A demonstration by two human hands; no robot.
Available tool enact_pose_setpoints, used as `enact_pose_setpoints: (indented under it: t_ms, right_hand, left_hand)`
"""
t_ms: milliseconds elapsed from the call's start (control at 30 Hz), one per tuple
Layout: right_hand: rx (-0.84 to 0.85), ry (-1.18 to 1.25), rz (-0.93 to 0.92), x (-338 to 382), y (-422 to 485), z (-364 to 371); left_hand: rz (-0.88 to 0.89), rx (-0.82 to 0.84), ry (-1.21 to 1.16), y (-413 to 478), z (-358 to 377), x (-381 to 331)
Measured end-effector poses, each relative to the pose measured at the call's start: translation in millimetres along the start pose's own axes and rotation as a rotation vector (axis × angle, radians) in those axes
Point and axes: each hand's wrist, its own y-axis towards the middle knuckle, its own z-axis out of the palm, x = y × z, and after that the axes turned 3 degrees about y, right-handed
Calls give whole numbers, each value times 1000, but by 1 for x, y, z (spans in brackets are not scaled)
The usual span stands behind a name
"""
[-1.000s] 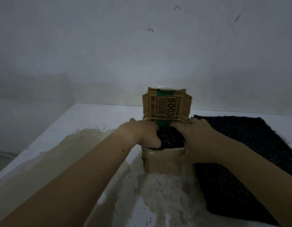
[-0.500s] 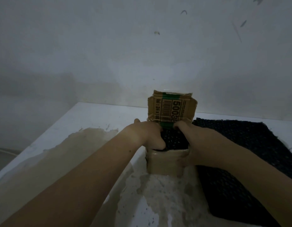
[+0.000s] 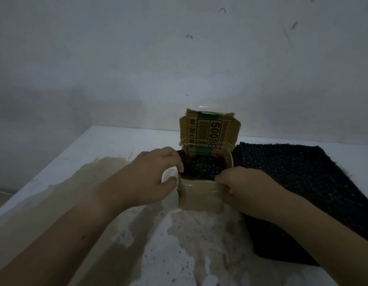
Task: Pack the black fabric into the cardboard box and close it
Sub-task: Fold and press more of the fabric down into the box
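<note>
The black fabric (image 3: 201,168) fills the open cardboard box (image 3: 199,196) between your hands. Your left hand (image 3: 156,172) curls over its left rim, and your right hand (image 3: 243,183) grips its right front corner, fingertips touching the fabric.

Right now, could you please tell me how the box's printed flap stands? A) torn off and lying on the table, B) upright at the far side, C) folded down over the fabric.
B: the flap stands upright at the far side of the box, with the fabric uncovered in the opening below it.
</note>
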Motion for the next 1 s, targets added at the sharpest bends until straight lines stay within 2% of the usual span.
enact_pose_setpoints:
  t_ms: [67,200,300,367,433,567,667,833,1000]
  right_hand:
    - [28,-4,6,1,4,-1]
    - [-30,-19,1,1,1,4]
    - [-153,-17,-19,2,-6,1]
    - [-271,47,-24,4,-7,-5]
    - [-314,119,-55,10,-3,-7]
    - [-230,135,-80,22,6,-2]
    - [-188,122,-60,20,10,-3]
    - [-106,-12,-84,23,16,-4]
    - [-155,55,-104,21,11,-1]
  left_hand:
    - [-11,26,50,-2,0,0]
    - [-48,115,166,-2,6,-8]
    - [-50,140,303,7,13,-20]
    - [-42,152,363,14,17,-23]
    - [-22,152,384,18,21,-21]
    - [33,48,279,15,18,-17]
    - [1,-34,204,14,9,-12]
    - [-103,112,255,15,7,-7]
    - [-163,269,478,31,10,-16]
